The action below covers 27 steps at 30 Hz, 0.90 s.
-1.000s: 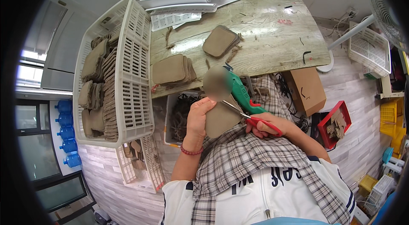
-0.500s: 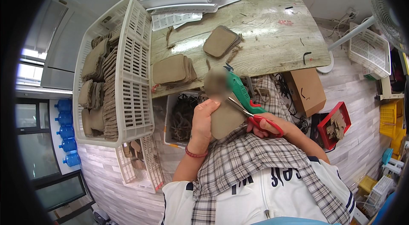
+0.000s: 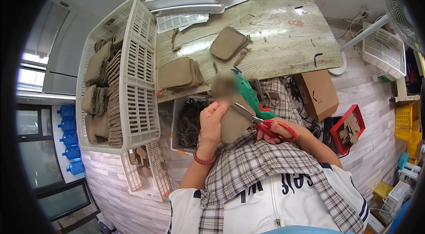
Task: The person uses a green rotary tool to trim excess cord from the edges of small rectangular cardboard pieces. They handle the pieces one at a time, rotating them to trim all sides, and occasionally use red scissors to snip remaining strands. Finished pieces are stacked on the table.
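Note:
My left hand (image 3: 211, 122) pinches a tan, flat, rounded pad (image 3: 233, 122) by its upper left edge, thumb on top. In my right hand (image 3: 275, 131) are red-handled scissors (image 3: 268, 125), fingers through the loops. Their metal blades lie along the pad's right upper edge; whether they are biting into it I cannot tell. A blurred patch hides the pad's top and the fingertips of my left hand. Just beyond, a green hand tool with a red part (image 3: 249, 94) leans by the table's near edge. My lap is covered by a checked apron (image 3: 259, 163).
The wooden table (image 3: 283, 34) bears two stacks of tan pads (image 3: 180, 72) and papers (image 3: 195, 1). At left stands a white crate (image 3: 144, 74) full of pads. Below are a bin of dark scraps (image 3: 190, 123), a cardboard box (image 3: 316, 94) and a red tray of scraps (image 3: 338, 132).
The scissor blades have shifted slightly left and look wider. My left hand has turned a little, and the pad's lower end has risen slightly.

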Each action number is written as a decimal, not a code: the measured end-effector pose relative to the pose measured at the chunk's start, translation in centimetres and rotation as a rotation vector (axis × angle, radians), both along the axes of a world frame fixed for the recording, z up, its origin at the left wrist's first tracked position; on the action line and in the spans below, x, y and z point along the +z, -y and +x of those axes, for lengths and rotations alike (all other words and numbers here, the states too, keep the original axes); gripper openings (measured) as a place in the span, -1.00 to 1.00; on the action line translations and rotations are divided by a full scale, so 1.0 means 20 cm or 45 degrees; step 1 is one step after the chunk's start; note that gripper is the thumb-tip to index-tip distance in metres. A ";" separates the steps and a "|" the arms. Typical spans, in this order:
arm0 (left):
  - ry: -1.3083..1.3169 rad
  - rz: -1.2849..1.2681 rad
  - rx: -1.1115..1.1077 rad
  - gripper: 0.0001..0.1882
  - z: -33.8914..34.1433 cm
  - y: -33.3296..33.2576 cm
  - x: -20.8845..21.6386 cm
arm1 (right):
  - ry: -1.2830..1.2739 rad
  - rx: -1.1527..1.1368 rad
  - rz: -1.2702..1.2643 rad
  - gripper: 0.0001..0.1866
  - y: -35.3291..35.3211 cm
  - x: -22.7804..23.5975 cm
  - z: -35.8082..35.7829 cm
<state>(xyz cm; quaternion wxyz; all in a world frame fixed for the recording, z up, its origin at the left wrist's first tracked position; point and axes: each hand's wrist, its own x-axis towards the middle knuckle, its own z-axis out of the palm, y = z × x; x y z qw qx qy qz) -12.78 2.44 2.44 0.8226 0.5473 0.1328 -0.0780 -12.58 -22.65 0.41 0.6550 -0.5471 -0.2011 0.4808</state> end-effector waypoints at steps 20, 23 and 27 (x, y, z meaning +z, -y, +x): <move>0.017 0.061 -0.036 -0.76 -0.01 0.00 0.00 | 0.018 0.012 0.027 -0.11 0.00 0.01 0.01; -0.044 -0.013 -0.038 -0.76 -0.01 -0.01 0.01 | 0.059 0.011 0.048 -0.14 -0.01 -0.01 0.01; -0.095 -0.101 -0.034 -0.77 -0.02 -0.02 -0.01 | 0.122 -0.036 0.018 -0.20 -0.04 -0.02 -0.02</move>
